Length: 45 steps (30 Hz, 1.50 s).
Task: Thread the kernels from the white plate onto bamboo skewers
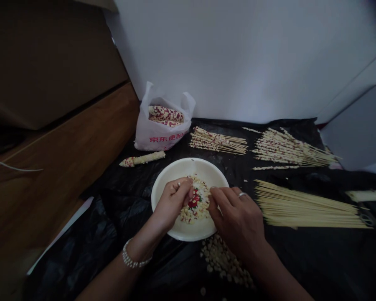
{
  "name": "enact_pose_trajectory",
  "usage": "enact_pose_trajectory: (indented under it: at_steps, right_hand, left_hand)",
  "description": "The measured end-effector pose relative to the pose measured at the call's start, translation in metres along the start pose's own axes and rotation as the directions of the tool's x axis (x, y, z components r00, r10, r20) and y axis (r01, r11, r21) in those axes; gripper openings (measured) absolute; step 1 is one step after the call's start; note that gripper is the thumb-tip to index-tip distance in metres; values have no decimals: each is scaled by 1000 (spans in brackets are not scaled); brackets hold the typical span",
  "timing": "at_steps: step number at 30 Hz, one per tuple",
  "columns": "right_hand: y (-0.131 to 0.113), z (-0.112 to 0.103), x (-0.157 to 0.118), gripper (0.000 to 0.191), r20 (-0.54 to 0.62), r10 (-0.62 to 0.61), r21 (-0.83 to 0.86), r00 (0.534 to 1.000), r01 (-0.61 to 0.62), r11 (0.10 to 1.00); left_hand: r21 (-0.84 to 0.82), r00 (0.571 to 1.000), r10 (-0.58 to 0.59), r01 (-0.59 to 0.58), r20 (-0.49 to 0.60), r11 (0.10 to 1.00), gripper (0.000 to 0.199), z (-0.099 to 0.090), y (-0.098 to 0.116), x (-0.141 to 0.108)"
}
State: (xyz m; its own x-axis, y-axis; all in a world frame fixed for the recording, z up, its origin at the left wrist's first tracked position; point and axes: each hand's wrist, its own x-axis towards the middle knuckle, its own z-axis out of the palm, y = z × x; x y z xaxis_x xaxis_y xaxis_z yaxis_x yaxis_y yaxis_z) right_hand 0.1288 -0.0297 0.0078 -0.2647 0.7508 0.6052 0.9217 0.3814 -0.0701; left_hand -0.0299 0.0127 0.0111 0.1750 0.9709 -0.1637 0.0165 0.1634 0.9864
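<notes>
Over a white bowl (163, 175) both of my hands are held close together, a small gap between them. My left hand (174, 198) is closed, its fingers curled in; a pale speck like a kernel shows near the thumb, but what it grips is hidden. My right hand (238, 211), with a ring on one finger, is closed with thumb and fingertips together above the bowl's right side; whatever is between them is too small to make out. Loose corn kernels (188, 215), cream and dark red, lie in the bowl around a printed red flower (194, 198).
Behind the bowl stands a plastic bag (147, 133) of speckled corn cobs (166, 113), with a partly stripped cob (144, 159) before it. Kernel-threaded skewers (278, 146) and bare skewers (301, 207) lie right. Pale pieces (222, 259) cover black plastic sheeting (113, 225) near me.
</notes>
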Motion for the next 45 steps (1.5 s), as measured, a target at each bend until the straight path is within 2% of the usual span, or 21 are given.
enact_pose_trajectory:
  at_steps: [4, 8, 10, 13, 15, 16, 19, 25, 34, 41, 45]
  right_hand:
    - [-10, 1, -6, 36, -168, -87, -16, 982, 85, 996]
    - [-16, 4, -10, 32, -84, -147, -29, 986, 145, 989]
    - [-12, 5, -11, 32, -38, -154, -40, 987, 153, 987]
    - [-3, 6, -11, 33, -14, -142, -63, 990, 141, 988]
    - [1, 5, -11, 33, -22, -122, -67, 992, 120, 991]
    - [2, 5, -11, 33, -19, -112, -64, 994, 110, 992]
    - [2, 5, -12, 31, -2, -92, -44, 996, 92, 995]
    - [-2, 5, -15, 34, 21, -69, -61, 997, 70, 996]
    - [-1, 6, -16, 40, 85, -30, -88, 996, 37, 995]
    - [-3, 9, -16, 33, 37, -51, -98, 998, 54, 994]
    - [-3, 8, -17, 38, 11, -64, -63, 998, 65, 996]
  left_hand:
    - [-59, 999, -33, 35, 42, 998, 40, 0, -2, 0]
    - [-153, 969, -110, 145, 220, 978, 41, 6, -3, -5]
    - [-244, 949, -170, 237, 266, 940, 39, 9, -4, -7]
    - [-499, 923, -310, 385, 229, 776, 25, 8, -4, -1]
    - [-664, 874, -442, 454, 202, 594, 12, 4, -5, 6]
    - [-704, 851, -485, 470, 201, 532, 11, 2, -6, 9]
    - [-747, 827, -515, 487, 227, 453, 19, -4, -8, 15]
    - [-722, 869, -405, 472, 284, 505, 26, -1, -10, 9]
    - [-701, 919, -326, 383, 222, 602, 26, 2, -12, 5]
    - [-689, 934, -296, 348, 199, 636, 14, 2, -16, 5]
    - [-695, 937, -306, 333, 169, 637, 13, 3, -16, 5]
